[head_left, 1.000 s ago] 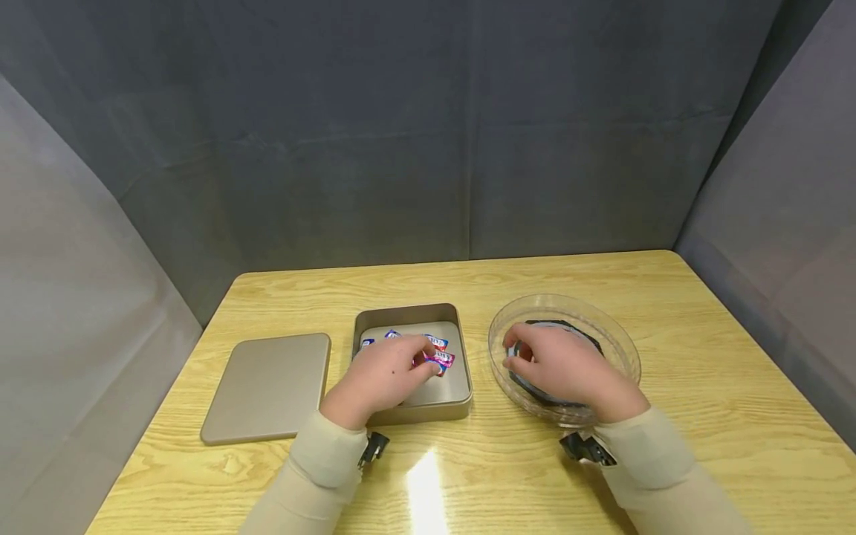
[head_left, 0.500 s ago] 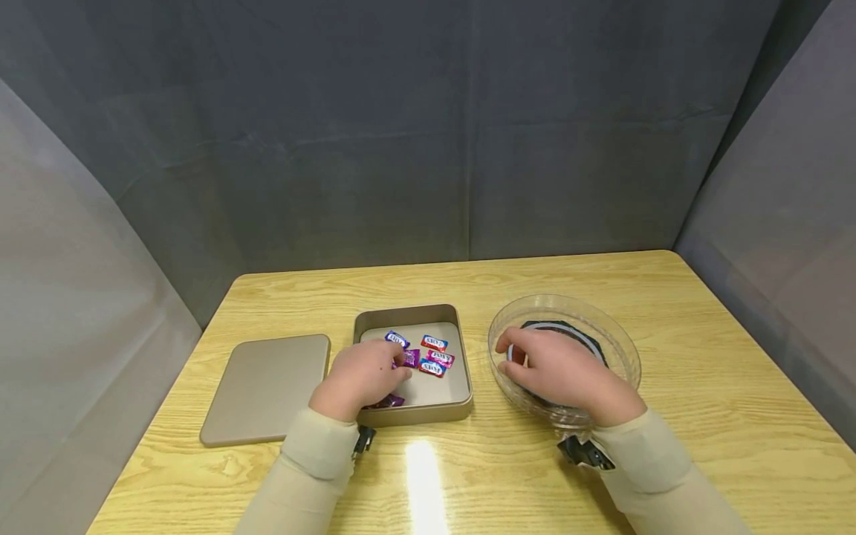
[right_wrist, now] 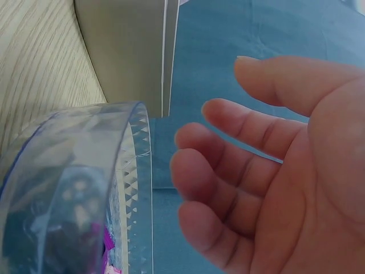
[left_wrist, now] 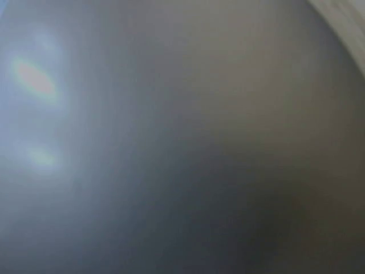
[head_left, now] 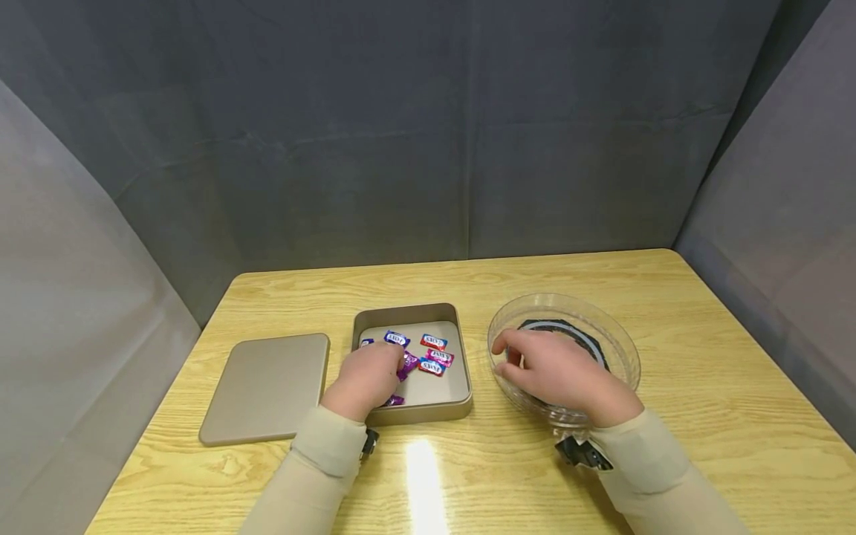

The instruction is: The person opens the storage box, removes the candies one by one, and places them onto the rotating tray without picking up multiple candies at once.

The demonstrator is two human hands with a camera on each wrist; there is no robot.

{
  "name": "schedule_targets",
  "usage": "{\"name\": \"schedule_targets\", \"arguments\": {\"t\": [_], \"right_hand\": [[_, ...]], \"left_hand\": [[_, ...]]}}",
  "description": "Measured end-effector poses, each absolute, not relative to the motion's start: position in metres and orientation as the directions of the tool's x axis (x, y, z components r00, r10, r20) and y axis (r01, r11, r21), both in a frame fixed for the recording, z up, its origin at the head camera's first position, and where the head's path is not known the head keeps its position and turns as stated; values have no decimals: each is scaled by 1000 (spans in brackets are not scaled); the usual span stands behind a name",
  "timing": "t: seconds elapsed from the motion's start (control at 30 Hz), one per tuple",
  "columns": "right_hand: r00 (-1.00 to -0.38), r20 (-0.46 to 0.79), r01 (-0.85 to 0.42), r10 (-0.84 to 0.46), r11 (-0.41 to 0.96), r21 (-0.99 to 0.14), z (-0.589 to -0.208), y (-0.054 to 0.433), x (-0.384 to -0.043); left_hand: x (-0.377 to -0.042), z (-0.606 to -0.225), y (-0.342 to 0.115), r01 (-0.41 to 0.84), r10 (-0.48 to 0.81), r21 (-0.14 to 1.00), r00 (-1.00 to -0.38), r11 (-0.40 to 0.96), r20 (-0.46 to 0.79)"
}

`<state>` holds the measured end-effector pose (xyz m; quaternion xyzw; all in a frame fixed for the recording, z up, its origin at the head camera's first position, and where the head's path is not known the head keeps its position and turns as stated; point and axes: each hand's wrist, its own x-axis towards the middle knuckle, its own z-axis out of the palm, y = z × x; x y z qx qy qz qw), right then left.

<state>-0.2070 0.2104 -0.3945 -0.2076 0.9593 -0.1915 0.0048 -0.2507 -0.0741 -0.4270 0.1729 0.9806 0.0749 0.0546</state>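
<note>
My left hand (head_left: 364, 377) reaches down into the square metal tin (head_left: 455, 409) in the head view, its fingertips hidden. Beside its fingers lies a purple-wrapped candy (head_left: 407, 365). Several small wrapped candies are spread about it, among them a blue one (head_left: 397, 339), a red and blue one (head_left: 434, 342) and a pink one (head_left: 441, 357). Only a blurred surface fills the left wrist view. Above the round clear plastic bowl (head_left: 622, 342) hovers my right hand (head_left: 555, 368), fingers loosely bent. The right wrist view shows nothing in this hand (right_wrist: 256, 165).
The tin's flat lid (head_left: 267, 390) lies on the wooden table (head_left: 501, 483), left of the tin. A black shape with a pale ring (head_left: 575, 334) shows in the bowl. Dark cloth (head_left: 401, 148) hangs behind the table.
My left hand has drawn back leftward from the candies at the tin's right, then shifted slightly. The purple candy has turned beside its fingers. My right hand has barely moved.
</note>
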Motion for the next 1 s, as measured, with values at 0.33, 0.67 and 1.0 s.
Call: {"name": "schedule_targets", "arguments": {"t": [0.33, 0.67, 1.0], "right_hand": [[-914, 52, -392, -403, 840, -376, -393, 206, -206], [-913, 48, -391, -406, 832, -394, -394, 206, -206], [-908, 49, -400, -417, 822, -405, -395, 205, -207]], "left_hand": [[-250, -434, -70, 346, 362, 173, -929, 922, -73], [-249, -433, -67, 352, 373, 224, -926, 909, -57], [-254, -429, -73, 358, 367, 240, -930, 902, 9]]}}
